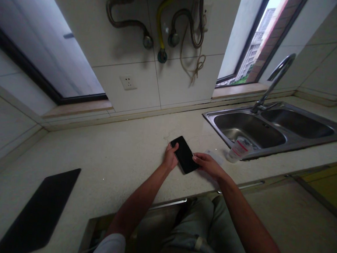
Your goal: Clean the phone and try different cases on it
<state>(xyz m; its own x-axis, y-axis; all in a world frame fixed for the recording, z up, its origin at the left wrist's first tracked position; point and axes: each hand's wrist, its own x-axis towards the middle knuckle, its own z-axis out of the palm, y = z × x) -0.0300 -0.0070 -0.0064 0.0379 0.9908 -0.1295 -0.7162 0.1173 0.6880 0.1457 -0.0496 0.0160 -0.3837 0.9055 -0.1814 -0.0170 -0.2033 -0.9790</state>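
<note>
A black smartphone (184, 155) with a dark screen is held just above the pale stone countertop (123, 154). My left hand (170, 158) grips its left edge, thumb resting near the top corner. My right hand (208, 165) pinches the phone's lower right edge, fingers curled round it. Under my right hand lies a thin white sheet or film (214, 154), partly hidden.
A clear plastic cup with a red label (239, 149) lies on its side by the rim of the double steel sink (308, 144), which has a tall tap (275, 80). A black cooktop (41, 210) sits at the left. The wall behind holds a socket (128, 82) and hoses (161, 26).
</note>
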